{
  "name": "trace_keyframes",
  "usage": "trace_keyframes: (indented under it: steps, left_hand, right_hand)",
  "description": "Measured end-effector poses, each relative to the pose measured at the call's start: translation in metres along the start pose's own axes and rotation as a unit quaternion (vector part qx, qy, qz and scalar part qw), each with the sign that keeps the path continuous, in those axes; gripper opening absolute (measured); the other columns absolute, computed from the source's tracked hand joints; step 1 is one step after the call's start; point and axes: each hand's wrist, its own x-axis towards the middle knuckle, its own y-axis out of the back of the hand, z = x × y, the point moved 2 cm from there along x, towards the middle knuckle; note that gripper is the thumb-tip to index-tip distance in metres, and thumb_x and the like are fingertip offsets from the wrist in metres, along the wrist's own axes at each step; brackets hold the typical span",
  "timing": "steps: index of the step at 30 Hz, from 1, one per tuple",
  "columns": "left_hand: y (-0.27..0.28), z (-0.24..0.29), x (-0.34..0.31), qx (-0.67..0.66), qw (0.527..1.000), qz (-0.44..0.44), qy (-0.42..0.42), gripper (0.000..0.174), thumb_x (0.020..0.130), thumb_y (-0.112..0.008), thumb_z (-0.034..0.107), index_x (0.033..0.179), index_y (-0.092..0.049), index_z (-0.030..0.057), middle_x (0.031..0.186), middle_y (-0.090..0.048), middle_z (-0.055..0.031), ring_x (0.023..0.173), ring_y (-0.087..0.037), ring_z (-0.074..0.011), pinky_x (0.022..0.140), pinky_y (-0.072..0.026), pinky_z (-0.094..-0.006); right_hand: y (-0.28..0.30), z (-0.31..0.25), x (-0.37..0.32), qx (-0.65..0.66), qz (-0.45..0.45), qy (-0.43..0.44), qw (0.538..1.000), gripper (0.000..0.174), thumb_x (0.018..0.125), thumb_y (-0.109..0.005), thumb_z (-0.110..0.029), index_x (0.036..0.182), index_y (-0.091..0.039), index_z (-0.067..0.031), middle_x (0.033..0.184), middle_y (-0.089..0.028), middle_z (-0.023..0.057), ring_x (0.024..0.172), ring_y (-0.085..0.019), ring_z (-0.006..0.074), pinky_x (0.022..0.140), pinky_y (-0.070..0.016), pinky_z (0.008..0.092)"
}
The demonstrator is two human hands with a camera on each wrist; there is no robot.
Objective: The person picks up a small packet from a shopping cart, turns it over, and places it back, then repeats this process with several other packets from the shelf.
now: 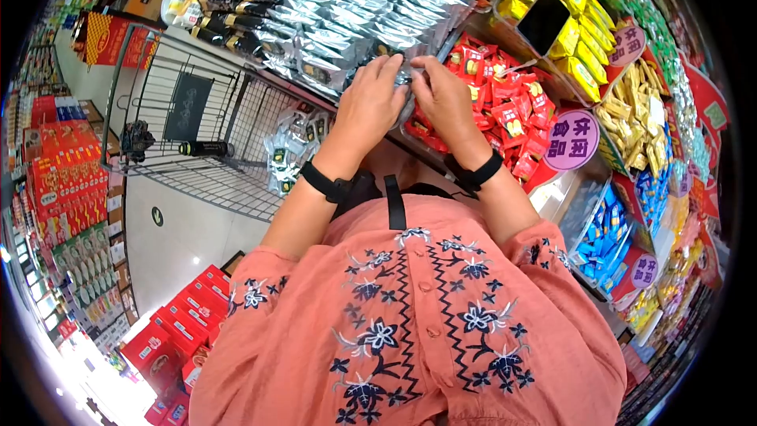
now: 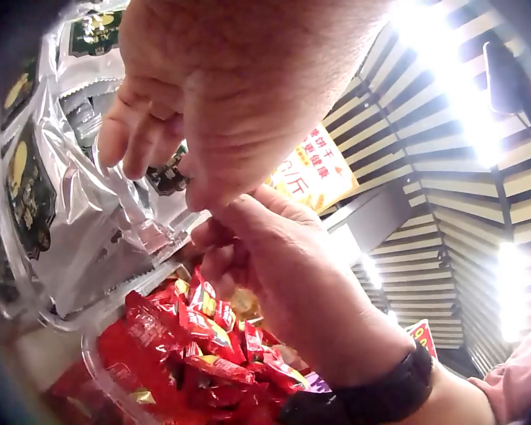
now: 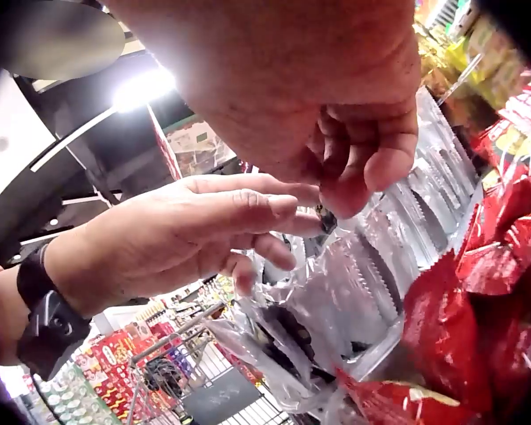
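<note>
We see the left hand (image 1: pixel 369 106) and right hand (image 1: pixel 445 99), fingertips clamped on a clear bag (image 3: pixel 336 301). Red packets (image 1: pixel 505 110) lie under the right fingers, silver packets (image 1: pixel 355 16) beyond.

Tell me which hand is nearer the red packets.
Right. The right hand hovers at the edge of the red packets; the left hand is farther off, over silver packets. Both pinch a clear bag.
</note>
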Motion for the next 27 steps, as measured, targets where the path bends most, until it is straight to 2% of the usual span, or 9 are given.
trace_keyframes:
  steps: [4, 8, 9, 10, 12, 13, 16, 22, 27]
  left_hand:
    - [0.025, -0.001, -0.018, -0.032, 0.999, 0.041, -0.017, 0.046, 0.093, -0.069, 0.013, 0.136, -0.058, 0.0023, 0.129, -0.064, -0.0190, 0.117, -0.062, -0.0394, 0.097, -0.0518, -0.0444]
    - [0.052, -0.036, -0.065, -0.098, 0.982, 0.086, 0.139, 0.026, 0.097, -0.066, 0.012, 0.121, -0.067, 0.0026, 0.111, -0.069, -0.0160, 0.094, -0.070, -0.0294, 0.082, -0.0549, -0.0366]
    - [0.049, -0.062, -0.080, -0.114, 0.977, 0.109, 0.147, 0.022, 0.099, -0.065, 0.014, 0.117, -0.068, 0.0023, 0.108, -0.070, -0.0146, 0.089, -0.070, -0.0246, 0.080, -0.0550, -0.0339]
    - [0.049, -0.088, -0.095, -0.120, 0.968, 0.124, 0.185, 0.020, 0.098, -0.066, 0.018, 0.111, -0.068, 0.0029, 0.102, -0.071, -0.0158, 0.093, -0.070, -0.0325, 0.081, -0.0548, -0.0389]
    - [0.042, -0.151, -0.135, -0.135, 0.929, 0.113, 0.326, 0.023, 0.100, -0.064, 0.023, 0.108, -0.069, 0.0020, 0.093, -0.073, -0.0162, 0.083, -0.071, -0.0288, 0.077, -0.0551, -0.0367]
    - [0.031, -0.196, -0.162, -0.101, 0.925, 0.093, 0.353, 0.025, 0.101, -0.065, 0.023, 0.114, -0.069, 0.0018, 0.086, -0.071, -0.0077, 0.072, -0.066, -0.0143, 0.068, -0.0537, -0.0293]
    - [0.014, -0.278, -0.214, -0.160, 0.866, 0.085, 0.466, 0.030, 0.099, -0.066, 0.027, 0.112, -0.070, 0.0008, 0.086, -0.072, -0.0085, 0.073, -0.068, -0.0154, 0.067, -0.0540, -0.0295]
    - [-0.041, -0.345, -0.250, -0.099, 0.870, -0.066, 0.478, 0.041, 0.094, -0.062, 0.035, 0.109, -0.072, -0.0015, 0.104, -0.074, -0.0251, 0.101, -0.069, -0.0427, 0.089, -0.0535, -0.0462]
    - [-0.101, -0.363, -0.239, -0.078, 0.846, -0.142, 0.507, 0.056, 0.092, -0.061, 0.036, 0.135, -0.062, 0.0009, 0.131, -0.065, -0.0276, 0.125, -0.060, -0.0442, 0.107, -0.0465, -0.0486]
  right_hand:
    - [0.002, -0.026, 0.000, 0.097, -0.088, -0.018, 0.991, 0.013, 0.096, -0.067, -0.012, 0.107, -0.067, -0.0047, 0.087, -0.070, 0.0170, 0.071, -0.069, 0.0311, 0.063, -0.0523, 0.0377]
    - [-0.008, -0.062, -0.010, 0.175, -0.249, -0.038, 0.952, 0.016, 0.098, -0.064, -0.016, 0.107, -0.068, -0.0039, 0.080, -0.068, 0.0134, 0.067, -0.066, 0.0213, 0.064, -0.0511, 0.0345]
    - [-0.017, -0.067, -0.014, 0.201, -0.314, -0.082, 0.924, 0.019, 0.098, -0.063, -0.018, 0.107, -0.068, -0.0018, 0.081, -0.068, 0.0121, 0.068, -0.065, 0.0192, 0.065, -0.0509, 0.0334]
    - [-0.022, -0.080, -0.014, 0.234, -0.367, -0.094, 0.895, 0.021, 0.097, -0.064, -0.018, 0.106, -0.068, 0.0007, 0.082, -0.069, 0.0120, 0.070, -0.066, 0.0193, 0.067, -0.0517, 0.0319]
    - [-0.050, -0.076, -0.027, 0.230, -0.407, -0.054, 0.882, 0.022, 0.097, -0.064, -0.018, 0.107, -0.068, 0.0015, 0.085, -0.070, 0.0139, 0.075, -0.069, 0.0216, 0.070, -0.0538, 0.0328]
    - [-0.066, -0.072, -0.035, 0.231, -0.410, -0.006, 0.882, 0.024, 0.096, -0.066, -0.018, 0.109, -0.068, 0.0017, 0.091, -0.071, 0.0154, 0.082, -0.071, 0.0254, 0.074, -0.0555, 0.0352]
    - [-0.106, -0.060, -0.054, 0.225, -0.464, -0.018, 0.856, 0.029, 0.095, -0.067, -0.019, 0.114, -0.067, 0.0023, 0.106, -0.070, 0.0189, 0.092, -0.071, 0.0323, 0.082, -0.0561, 0.0394]
    - [-0.151, -0.045, -0.065, 0.151, -0.475, -0.027, 0.867, 0.036, 0.092, -0.068, -0.020, 0.120, -0.065, 0.0020, 0.118, -0.068, 0.0229, 0.112, -0.064, 0.0423, 0.098, -0.0516, 0.0440]
    - [-0.180, -0.037, -0.071, 0.079, -0.456, -0.014, 0.887, 0.042, 0.090, -0.069, -0.018, 0.127, -0.063, 0.0005, 0.134, -0.062, 0.0233, 0.128, -0.057, 0.0409, 0.108, -0.0466, 0.0459]
